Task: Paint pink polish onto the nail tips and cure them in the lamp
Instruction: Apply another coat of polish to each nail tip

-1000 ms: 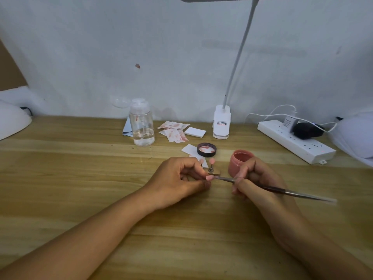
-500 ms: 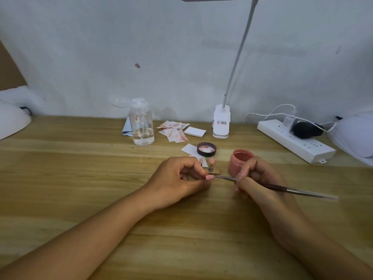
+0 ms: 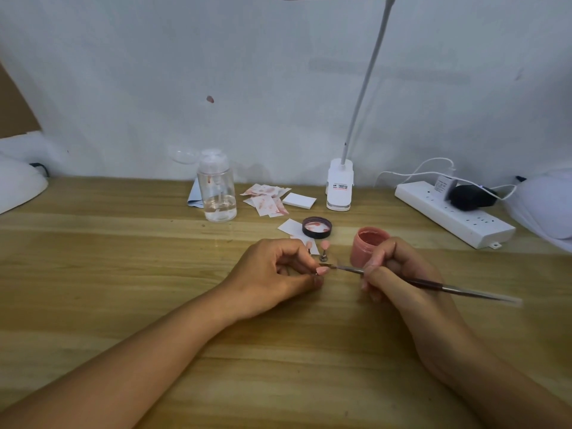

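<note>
Wooden counter [image 3: 123, 274], frame centre: left hand [image 3: 272, 280] pinches small pink nail tip [image 3: 322, 270]; right hand [image 3: 399, 274] grips thin metal-handled brush [image 3: 448, 288]. Painting step, seemingly; next needs a steady stroke.

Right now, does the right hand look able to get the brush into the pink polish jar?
Probably yes. The pink polish jar stands open just behind the right hand, its lid lying off to the left, and nothing covers its mouth. The brush would only need lifting off the nail tip.

The brush [image 3: 448, 288] lies right of the grip of the left hand [image 3: 272, 274] on the nail tip [image 3: 322, 270]. Just behind stands a mounted tip [image 3: 324, 249], farther behind the lid [image 3: 317, 234], behind-right the polish jar [image 3: 359, 252].
</note>
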Demonstrator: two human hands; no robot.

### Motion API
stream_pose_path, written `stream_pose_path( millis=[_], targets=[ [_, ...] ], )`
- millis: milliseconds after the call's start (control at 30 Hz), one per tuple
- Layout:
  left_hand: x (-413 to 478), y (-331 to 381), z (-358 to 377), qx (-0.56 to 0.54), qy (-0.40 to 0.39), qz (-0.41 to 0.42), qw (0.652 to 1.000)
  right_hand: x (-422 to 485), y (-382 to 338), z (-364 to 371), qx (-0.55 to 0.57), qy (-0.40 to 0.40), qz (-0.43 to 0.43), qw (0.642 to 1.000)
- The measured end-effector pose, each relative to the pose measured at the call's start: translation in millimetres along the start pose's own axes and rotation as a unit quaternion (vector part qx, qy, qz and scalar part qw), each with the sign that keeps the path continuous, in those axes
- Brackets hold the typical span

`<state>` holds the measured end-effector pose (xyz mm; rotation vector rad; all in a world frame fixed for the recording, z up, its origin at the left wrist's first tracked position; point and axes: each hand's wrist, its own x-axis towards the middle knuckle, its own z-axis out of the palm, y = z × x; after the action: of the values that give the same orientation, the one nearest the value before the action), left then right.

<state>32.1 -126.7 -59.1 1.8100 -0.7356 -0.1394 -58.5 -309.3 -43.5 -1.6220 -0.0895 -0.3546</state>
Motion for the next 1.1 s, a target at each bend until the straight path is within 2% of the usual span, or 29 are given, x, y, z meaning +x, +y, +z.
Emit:
stream_pose_path(
  millis=[167,633,767,933,1100],
  targets=[
    [0.5,-0.8,-0.3,-0.001,-0.003,0.003,1.0,-0.6,-1.3,1.4,-0.017,-0.027,0.013,0.999],
    [-1.7,-2.3,-0.8,0.049,0.005,0.022,0.999,-2.3,-3.4,4.1,0.003,-0.009,0.016,1.0],
    [-3.2,-2.6,0.5,0.096,0.024,0.041,0.994,-1.0,-3.1,4.4,-0.006,-0.003,0.021,1.0],
    [-8.9,-1.9,3.3,0.232,0.04,0.092,0.967,-0.5,-1.9,3.4,-0.018,-0.01,0.027,0.999],
    [-10.0,-0.7,4.7,0.269,0.046,0.106,0.956,-1.0,-0.8,2.2,-0.028,-0.016,0.03,0.999]
  ],
)
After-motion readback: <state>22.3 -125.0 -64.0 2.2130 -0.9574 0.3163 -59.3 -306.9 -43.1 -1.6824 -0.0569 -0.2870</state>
